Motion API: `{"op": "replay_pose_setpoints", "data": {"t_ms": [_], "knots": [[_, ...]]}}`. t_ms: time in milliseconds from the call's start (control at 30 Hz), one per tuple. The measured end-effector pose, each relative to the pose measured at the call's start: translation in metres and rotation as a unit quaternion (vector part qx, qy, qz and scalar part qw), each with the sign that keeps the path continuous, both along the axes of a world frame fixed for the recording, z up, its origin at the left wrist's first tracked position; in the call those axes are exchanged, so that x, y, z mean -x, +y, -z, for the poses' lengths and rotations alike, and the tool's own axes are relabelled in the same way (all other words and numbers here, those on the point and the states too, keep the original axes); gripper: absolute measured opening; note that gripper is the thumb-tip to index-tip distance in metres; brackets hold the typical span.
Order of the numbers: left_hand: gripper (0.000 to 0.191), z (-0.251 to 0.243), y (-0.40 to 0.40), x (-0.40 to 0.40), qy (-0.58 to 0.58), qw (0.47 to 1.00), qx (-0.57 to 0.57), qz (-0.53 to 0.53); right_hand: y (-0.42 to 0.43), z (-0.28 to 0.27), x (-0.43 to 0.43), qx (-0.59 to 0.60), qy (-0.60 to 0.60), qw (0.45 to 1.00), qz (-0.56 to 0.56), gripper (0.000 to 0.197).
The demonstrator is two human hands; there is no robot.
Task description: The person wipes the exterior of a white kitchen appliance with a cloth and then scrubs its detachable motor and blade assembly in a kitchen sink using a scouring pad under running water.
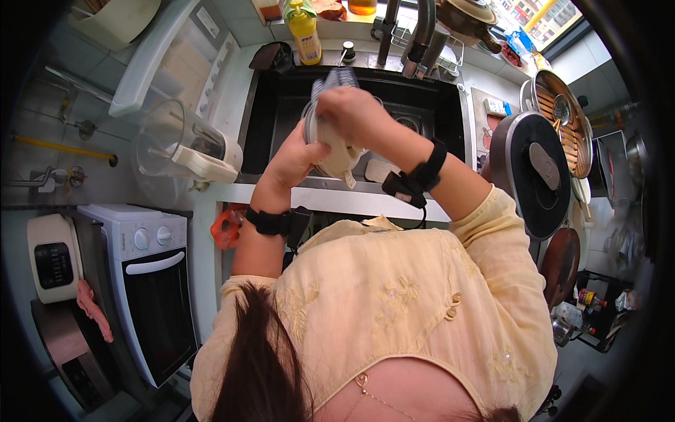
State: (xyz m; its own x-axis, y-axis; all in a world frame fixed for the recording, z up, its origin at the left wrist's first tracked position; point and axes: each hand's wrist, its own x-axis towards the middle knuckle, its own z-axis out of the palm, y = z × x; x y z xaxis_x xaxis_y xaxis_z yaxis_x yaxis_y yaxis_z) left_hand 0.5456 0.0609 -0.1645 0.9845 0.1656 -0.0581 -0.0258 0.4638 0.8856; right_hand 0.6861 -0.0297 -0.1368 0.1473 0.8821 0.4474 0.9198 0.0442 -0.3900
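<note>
Over the black sink (274,113), my left hand (295,158) grips a round cream plastic lid (336,161) with a clear rim, thumb across its near side. My right hand (354,113) holds a grey cloth (340,79) against the lid; the hand and cloth are blurred. My fingers hide part of the lid. A pale sponge (381,171) rests at the sink's near edge, below my right wrist. To the left, a clear blender jar (163,140) with a cream base and handle lies tilted on the counter.
A black faucet (419,47) rises behind the sink, beside a yellow detergent bottle (305,37). On the right stand a dark round-lidded appliance (527,174) and a steamer pan (561,116). A white oven (153,285) stands at lower left.
</note>
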Motion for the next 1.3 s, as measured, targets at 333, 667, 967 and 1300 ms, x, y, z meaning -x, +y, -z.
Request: {"op": "replay_pose_setpoints", "data": {"t_ms": [333,667,967,1300], "knots": [[0.083,0.006,0.002,0.001,-0.022,1.0,-0.001,0.02,0.002,-0.007,-0.011,0.021,0.095,0.994,0.04,0.006],[0.078,-0.002,-0.008,0.002,-0.01,1.0,0.006,0.008,-0.001,-0.007,-0.026,0.043,0.153,0.984,0.083,0.01],[0.077,0.004,-0.003,0.003,-0.034,0.999,-0.014,0.007,0.001,0.0,-0.027,0.029,0.212,0.974,0.069,0.011],[0.083,-0.002,0.006,0.008,-0.074,0.995,-0.048,-0.04,-0.013,0.014,-0.028,-0.036,0.426,0.901,0.067,0.015]]}}
